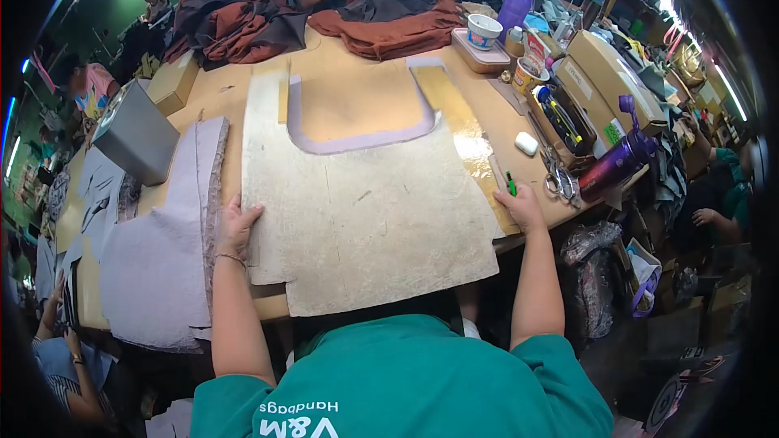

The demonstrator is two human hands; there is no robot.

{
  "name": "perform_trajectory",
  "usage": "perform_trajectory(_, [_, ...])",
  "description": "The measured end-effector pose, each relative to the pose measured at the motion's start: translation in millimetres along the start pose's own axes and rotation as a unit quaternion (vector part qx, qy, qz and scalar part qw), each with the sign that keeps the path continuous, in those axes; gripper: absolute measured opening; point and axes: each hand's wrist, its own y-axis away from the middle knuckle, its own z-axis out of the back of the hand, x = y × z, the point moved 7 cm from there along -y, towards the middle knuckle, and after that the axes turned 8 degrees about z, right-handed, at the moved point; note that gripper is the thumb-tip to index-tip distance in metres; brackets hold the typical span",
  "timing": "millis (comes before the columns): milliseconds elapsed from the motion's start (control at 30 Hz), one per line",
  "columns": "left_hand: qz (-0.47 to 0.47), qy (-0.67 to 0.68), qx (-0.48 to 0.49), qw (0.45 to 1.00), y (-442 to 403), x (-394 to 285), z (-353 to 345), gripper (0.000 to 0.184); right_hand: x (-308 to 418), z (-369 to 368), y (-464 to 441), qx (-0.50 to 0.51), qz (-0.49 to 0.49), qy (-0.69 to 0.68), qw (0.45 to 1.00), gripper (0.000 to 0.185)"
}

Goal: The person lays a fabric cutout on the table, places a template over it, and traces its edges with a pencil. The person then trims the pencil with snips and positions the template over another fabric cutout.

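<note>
A large cream pattern board (381,211) with a U-shaped cutout lies on the table before me, its near edge reaching past the table's front. Lilac fabric (357,143) shows along the cutout's rim. My left hand (238,227) grips the board's left edge, thumb on top and the other fingers partly hidden. At the right edge is my right hand (522,207), closed around a green pen (511,183) and resting by a shiny yellow strip (475,146). Stacked lilac fabric pieces (162,268) lie to the left of my left hand.
A grey metal block (138,134) stands on the left. Scissors (560,178), a white case (526,143), a purple bottle (617,162) and a box of tools (564,122) line the right side. Brown and dark fabric (389,28) lies at the back, where another person works.
</note>
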Motion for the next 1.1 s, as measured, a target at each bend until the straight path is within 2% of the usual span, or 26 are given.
perform_trajectory(67, [0.002,-0.088,-0.042,0.995,-12,12,10,0.041,7,-3,-6,0.012,0.041,0.153,0.987,0.024])
perform_trajectory(167, [-0.005,-0.169,-0.085,0.982,-24,12,12,0.042,-7,-1,-14,0.006,0.004,0.055,0.998,0.030])
perform_trajectory(233, [-0.007,-0.234,-0.108,0.966,-31,6,11,0.046,-3,3,-18,-0.014,0.009,0.124,0.992,0.031])
perform_trajectory(267, [-0.074,-0.338,-0.154,0.926,-33,-2,14,0.049,-1,3,-18,-0.023,0.009,0.157,0.987,0.031])
perform_trajectory(333, [-0.201,-0.525,-0.242,0.791,-41,-9,23,0.056,12,3,-20,-0.069,0.160,0.336,0.926,0.031])
perform_trajectory(367, [-0.191,-0.533,-0.261,0.782,-44,-8,27,0.058,23,-5,-20,-0.087,0.237,0.414,0.875,0.031])
perform_trajectory(433, [-0.161,-0.544,-0.312,0.762,-45,0,35,0.063,13,-3,-26,-0.074,0.067,0.338,0.936,0.033])
perform_trajectory(467, [-0.099,-0.515,-0.301,0.797,-37,-5,28,0.060,5,-6,-27,-0.060,-0.019,0.301,0.951,0.034])
perform_trajectory(500, [-0.036,-0.481,-0.289,0.827,-29,-9,20,0.058,5,-7,-30,-0.077,0.012,0.330,0.941,0.034])
perform_trajectory(533, [-0.015,-0.487,-0.281,0.827,-29,-5,18,0.056,3,-7,-33,-0.095,0.043,0.357,0.928,0.034])
perform_trajectory(600, [0.023,-0.496,-0.260,0.828,-31,4,20,0.052,-17,-1,-42,-0.081,0.005,0.322,0.943,0.034])
perform_trajectory(700, [0.048,-0.404,-0.263,0.875,-43,20,33,0.046,-16,-5,-44,-0.081,-0.015,0.312,0.947,0.033])
perform_trajectory(800, [0.042,-0.418,-0.283,0.862,-35,-4,19,0.039,-17,-8,-40,-0.100,0.006,0.337,0.936,0.033])
perform_trajectory(867, [0.069,-0.373,-0.261,0.888,-41,-6,21,0.036,-18,-11,-37,-0.113,0.016,0.359,0.926,0.033])
perform_trajectory(1000, [0.114,-0.305,-0.210,0.922,-47,-8,32,0.045,3,-22,-27,-0.122,0.005,0.396,0.910,0.034])
perform_trajectory(1100, [0.079,-0.338,-0.194,0.918,-49,-5,37,0.051,8,-25,-20,-0.126,0.004,0.400,0.908,0.036])
